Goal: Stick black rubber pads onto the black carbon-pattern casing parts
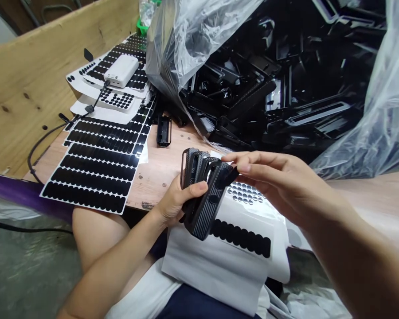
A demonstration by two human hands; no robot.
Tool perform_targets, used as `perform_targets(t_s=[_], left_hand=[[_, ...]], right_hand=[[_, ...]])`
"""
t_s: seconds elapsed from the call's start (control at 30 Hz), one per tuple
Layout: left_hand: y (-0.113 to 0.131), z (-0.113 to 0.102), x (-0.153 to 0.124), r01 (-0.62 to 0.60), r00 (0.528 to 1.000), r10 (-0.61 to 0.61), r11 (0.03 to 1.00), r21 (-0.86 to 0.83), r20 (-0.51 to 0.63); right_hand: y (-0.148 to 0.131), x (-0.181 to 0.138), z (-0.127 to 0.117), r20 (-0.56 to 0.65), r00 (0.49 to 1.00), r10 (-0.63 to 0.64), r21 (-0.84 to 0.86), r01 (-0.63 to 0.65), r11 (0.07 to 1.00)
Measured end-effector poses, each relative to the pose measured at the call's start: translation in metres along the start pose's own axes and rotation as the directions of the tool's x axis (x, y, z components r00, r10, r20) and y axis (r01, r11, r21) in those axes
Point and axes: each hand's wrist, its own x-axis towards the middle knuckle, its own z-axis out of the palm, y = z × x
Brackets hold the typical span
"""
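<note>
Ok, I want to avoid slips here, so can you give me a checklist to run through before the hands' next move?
1. Left hand gripping the black casings: ok.
2. Right hand pinching the dark piece: ok.
3. Dark piece lying fully within the front casing's edge: not ok, it juts past.
4. Row of black stickers uncovered along its whole length: cannot tell, the casings overlap its left end.
5. Plastic bag open, with black parts visible: ok.

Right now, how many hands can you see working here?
2: the left hand, gripping a stack of black carbon-patterned plastic parts from the left, and the right hand, pinching a small black piece at the stack's upper right. No others show.
</note>
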Motion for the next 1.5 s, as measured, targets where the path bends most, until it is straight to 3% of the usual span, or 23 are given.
perform_targets(t_s=[0.1,0.4,1.5], left_hand=[[-0.002,0.0,0.001,-0.072,0.997,0.071,0.997,0.042,0.021],[-0.006,-0.001,0.002,-0.099,0.995,0.097,0.988,0.119,0.027],[-0.006,-0.001,0.001,-0.085,0.996,0.082,0.991,0.104,0.03]], right_hand=[[-0.001,-0.002,0.006,0.015,1.0,0.0,-0.048,0.0,0.999],[0.002,-0.012,0.0,-0.004,1.0,0.004,-0.072,-0.004,0.997],[0.003,-0.015,0.001,0.003,0.984,-0.179,-0.326,0.171,0.93]])
